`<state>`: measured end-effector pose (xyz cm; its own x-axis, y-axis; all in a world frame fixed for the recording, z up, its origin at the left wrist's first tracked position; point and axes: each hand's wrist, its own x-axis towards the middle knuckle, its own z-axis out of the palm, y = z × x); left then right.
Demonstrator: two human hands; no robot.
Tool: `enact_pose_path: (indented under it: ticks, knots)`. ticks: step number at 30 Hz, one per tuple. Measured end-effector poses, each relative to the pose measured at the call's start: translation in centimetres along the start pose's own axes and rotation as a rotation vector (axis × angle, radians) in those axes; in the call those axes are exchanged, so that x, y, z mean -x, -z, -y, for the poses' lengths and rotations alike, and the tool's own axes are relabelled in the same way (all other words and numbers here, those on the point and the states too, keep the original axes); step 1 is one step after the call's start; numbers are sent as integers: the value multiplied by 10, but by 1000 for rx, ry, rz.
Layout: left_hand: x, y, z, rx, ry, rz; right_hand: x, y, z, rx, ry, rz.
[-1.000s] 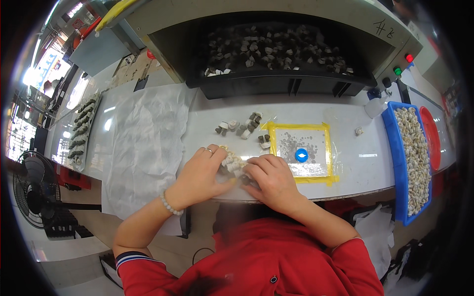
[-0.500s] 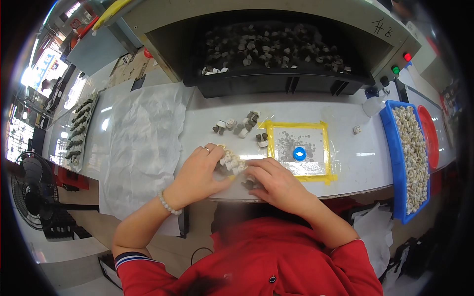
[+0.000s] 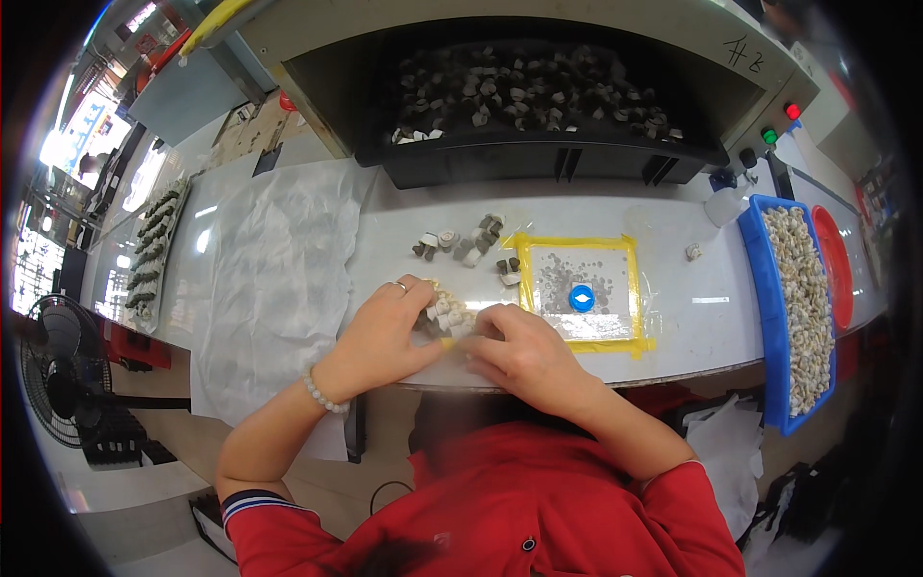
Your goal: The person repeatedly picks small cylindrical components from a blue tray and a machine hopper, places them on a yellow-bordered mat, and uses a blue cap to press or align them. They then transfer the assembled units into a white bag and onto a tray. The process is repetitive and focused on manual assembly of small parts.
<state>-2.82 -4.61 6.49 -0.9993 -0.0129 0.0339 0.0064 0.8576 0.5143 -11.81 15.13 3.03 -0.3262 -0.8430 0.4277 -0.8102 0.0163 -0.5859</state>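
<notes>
A short row of small white, cream and dark grey pieces (image 3: 447, 313) lies near the table's front edge. My left hand (image 3: 380, 332) is curved round its left and near sides, thumb and fingers against the pieces. At the row's right end my right hand (image 3: 534, 358) has its fingers bent inward and closed, and its fingertips are hidden, so what they hold does not show. Just beyond are more loose pieces: a small group (image 3: 433, 244), a short stack (image 3: 479, 240) and a single one (image 3: 509, 272).
Yellow tape (image 3: 630, 288) frames a grey-spotted patch with a blue round holder (image 3: 582, 298). A blue tray (image 3: 764, 317) of pale pieces stands right, beside a red tray (image 3: 835, 269). A black bin (image 3: 538, 165) of pieces sits behind; white paper (image 3: 279, 288) lies left.
My right hand has shifted slightly up and left against the row. The dark piece that showed under its fingers is no longer visible. My left hand stays nearly in place.
</notes>
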Motion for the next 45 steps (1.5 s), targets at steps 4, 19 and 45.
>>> enact_pose_path:
  ticks: [4,19,45]
  knots:
    - [-3,2,-1,19,26,43,0,-2,1,15,-5,34]
    - [-2,-1,-12,-157,-23,87,-6,0,-16,-183,-134,64]
    - [-4,-19,-26,-263,104,14,47,24,-17,-187,-181,-100]
